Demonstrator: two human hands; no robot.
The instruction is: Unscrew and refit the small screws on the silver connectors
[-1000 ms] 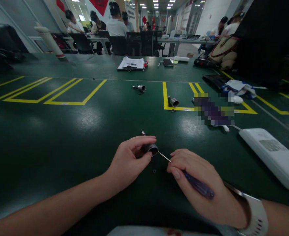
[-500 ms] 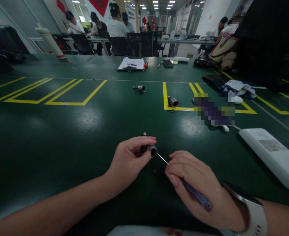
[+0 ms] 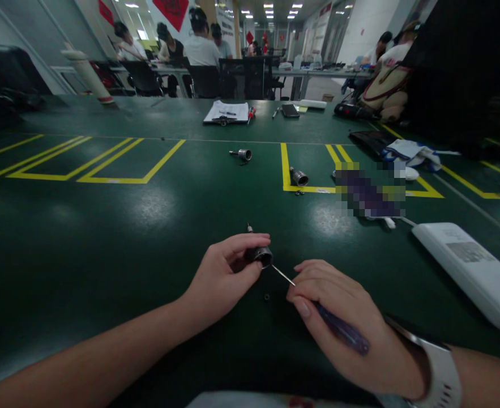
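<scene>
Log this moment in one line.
Left hand: holds cupped metal part | Right hand: holds purple-handled tool, shaft near part's rim, contact unclear | Green table: small ring nearby, two similar metal parts farther off

I see a purple screwdriver handle (image 3: 346, 334), a grey socket (image 3: 257, 253) (black inside), yellow tape (image 3: 285, 167) striping the green tabletop (image 3: 105, 243).

It's dim in here, ceiling lights (image 3: 269, 11) glowing far off and hazy glare pooling on the green counter (image 3: 84, 255). Dark shade gathers between the left hand (image 3: 228, 272) and right hand (image 3: 343, 323). The upper right sinks to near-black. Coarse purplish pixel blocks (image 3: 366, 192) blot out detail; wide-angle distortion tilts the white cylinder (image 3: 87, 73).
</scene>
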